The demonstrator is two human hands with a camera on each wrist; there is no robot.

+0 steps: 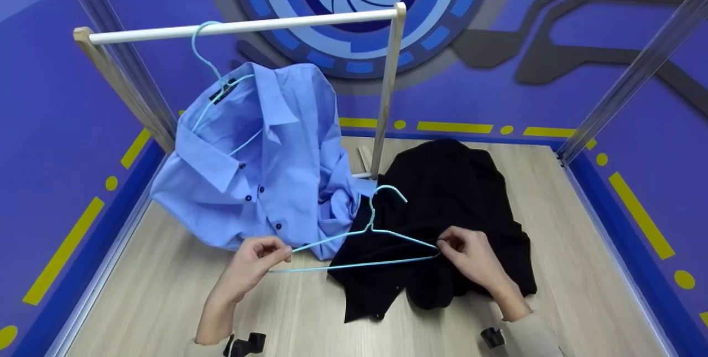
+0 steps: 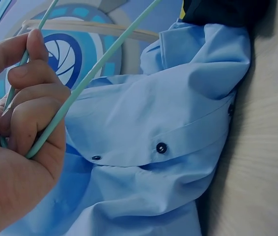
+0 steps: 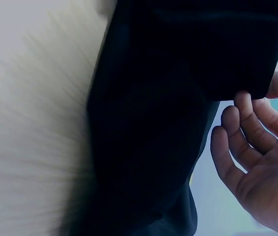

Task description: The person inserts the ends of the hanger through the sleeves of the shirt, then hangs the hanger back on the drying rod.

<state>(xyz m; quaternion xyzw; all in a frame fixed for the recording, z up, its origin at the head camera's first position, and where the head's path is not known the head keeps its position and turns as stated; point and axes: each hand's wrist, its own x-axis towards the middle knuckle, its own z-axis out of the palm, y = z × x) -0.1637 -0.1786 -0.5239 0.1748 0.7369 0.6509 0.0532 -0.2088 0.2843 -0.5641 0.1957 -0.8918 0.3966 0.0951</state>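
My left hand [image 1: 251,263] grips the left end of a light-blue hanger [image 1: 354,264]. In the left wrist view, the fingers of that hand [image 2: 31,108] curl around the hanger's thin bars [image 2: 97,69]. A black shirt [image 1: 453,191] lies crumpled on the tabletop, beneath and beyond the hanger. At the hanger's right tip, my right hand [image 1: 473,254] pinches black cloth. The right wrist view has thumb and fingertips at an edge of the black shirt [image 3: 178,98]; the hanger tip is hidden there.
On the left, a blue buttoned shirt [image 1: 298,108] hangs by another light-blue hanger [image 1: 194,47] from a rack [image 1: 249,25] with a white bar and wooden legs. Its lower part bunches on the wooden tabletop [image 1: 564,224]. Blue-purple walls [image 1: 625,102] enclose the space.
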